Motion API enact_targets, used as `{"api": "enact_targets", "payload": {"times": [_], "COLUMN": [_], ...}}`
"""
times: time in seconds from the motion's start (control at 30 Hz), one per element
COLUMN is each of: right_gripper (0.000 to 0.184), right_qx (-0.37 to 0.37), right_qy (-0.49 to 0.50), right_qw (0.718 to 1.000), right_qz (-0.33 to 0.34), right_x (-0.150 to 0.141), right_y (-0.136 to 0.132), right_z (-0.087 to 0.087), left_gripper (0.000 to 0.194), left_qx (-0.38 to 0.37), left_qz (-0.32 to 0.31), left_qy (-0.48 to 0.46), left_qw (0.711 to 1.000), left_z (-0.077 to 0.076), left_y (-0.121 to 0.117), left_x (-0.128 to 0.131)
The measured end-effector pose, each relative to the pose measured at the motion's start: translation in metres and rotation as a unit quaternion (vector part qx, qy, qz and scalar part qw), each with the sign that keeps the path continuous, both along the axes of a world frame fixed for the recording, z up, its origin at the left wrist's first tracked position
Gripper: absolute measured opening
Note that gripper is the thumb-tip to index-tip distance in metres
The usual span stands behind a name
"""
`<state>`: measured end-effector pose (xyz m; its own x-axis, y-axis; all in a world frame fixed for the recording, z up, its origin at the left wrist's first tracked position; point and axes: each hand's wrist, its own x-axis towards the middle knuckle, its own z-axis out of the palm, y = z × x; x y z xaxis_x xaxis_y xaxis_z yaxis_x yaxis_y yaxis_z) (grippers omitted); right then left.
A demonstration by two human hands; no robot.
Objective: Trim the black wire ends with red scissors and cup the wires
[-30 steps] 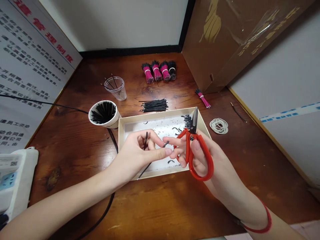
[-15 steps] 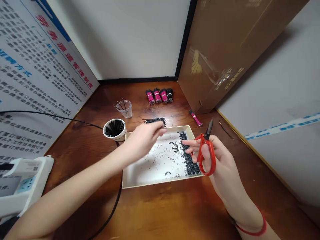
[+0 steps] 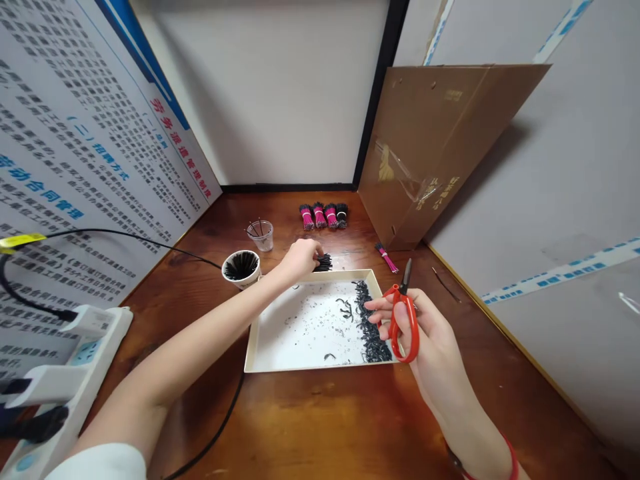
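My left hand (image 3: 301, 259) reaches past the tray's far edge, its fingers bent down and closed on a pile of thin black wires (image 3: 325, 263). Its fingertips are partly hidden. Red-handled scissors (image 3: 406, 313) sit in my right hand (image 3: 433, 333), blades pointing up and away, above the tray's right edge. The fingers of that hand stretch to the left beside the handles. Below, the shallow white tray (image 3: 300, 333) holds short black offcuts (image 3: 373, 333) heaped along its right side, with a few curled pieces and tiny bits scattered elsewhere.
A paper cup (image 3: 241, 267) full of black wires and a clear plastic cup (image 3: 261, 235) with several wires stand left. Tied pink-and-black bundles (image 3: 320, 216) lie behind; a smaller bundle (image 3: 387, 258) is right. A cardboard box (image 3: 430, 147) leans there. A power strip (image 3: 75, 387) lies left.
My left hand has moved away from me, from over the tray down onto the black wires. The view has shifted back and up; the right hand still holds the scissors.
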<state>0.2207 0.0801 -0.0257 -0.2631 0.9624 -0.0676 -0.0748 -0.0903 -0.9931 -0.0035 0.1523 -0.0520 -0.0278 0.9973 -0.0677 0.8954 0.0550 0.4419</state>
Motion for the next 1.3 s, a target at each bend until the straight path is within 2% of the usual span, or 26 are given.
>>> {"api": "enact_targets", "payload": {"times": [0.07,0.13,0.27,0.33,0.43,0.53,0.6,0.87,1.0,1.23,1.3], "right_gripper": [0.031,0.031,0.03,0.029,0.029,0.032,0.032,0.028,0.032,0.037,0.037], "right_qx": [0.0,0.0,-0.002,-0.004,-0.01,-0.022,-0.028,-0.035,-0.043,-0.035,-0.033], "right_qy": [0.003,0.002,0.003,0.004,0.009,0.01,0.009,0.022,0.032,0.022,0.022], "right_qw": [1.0,1.0,1.0,1.0,1.0,1.0,0.999,0.999,0.998,0.999,0.999], "right_qz": [-0.007,-0.009,0.002,0.012,0.015,0.015,0.012,0.023,0.018,0.019,0.018], "right_x": [0.0,0.0,0.001,0.001,0.001,-0.001,-0.002,-0.003,-0.004,-0.005,-0.006], "right_y": [-0.001,-0.001,0.001,0.002,0.003,0.003,0.003,0.006,0.007,0.009,0.009], "right_z": [0.001,0.001,-0.004,-0.006,-0.007,-0.006,-0.005,-0.009,-0.011,-0.011,-0.013], "left_gripper": [0.016,0.02,0.022,0.02,0.02,0.011,0.01,0.012,0.014,0.01,0.006], "left_qx": [0.033,0.07,0.094,0.073,0.04,0.037,0.04,0.044,0.058,0.08,0.119], "left_qz": [0.003,-0.001,0.015,0.017,0.028,0.05,0.06,0.079,0.074,0.101,0.111], "left_qy": [0.002,0.01,0.035,0.033,0.017,0.007,-0.002,-0.037,-0.034,-0.024,-0.028], "left_qw": [0.999,0.997,0.995,0.997,0.999,0.998,0.997,0.995,0.995,0.991,0.986], "left_z": [0.01,0.025,0.059,0.066,0.06,0.051,0.05,0.074,0.076,0.078,0.08], "left_y": [-0.007,-0.019,-0.053,-0.066,-0.074,-0.071,-0.07,-0.075,-0.077,-0.083,-0.087], "left_x": [-0.003,-0.015,-0.063,-0.088,-0.11,-0.115,-0.115,-0.12,-0.122,-0.125,-0.125]}}
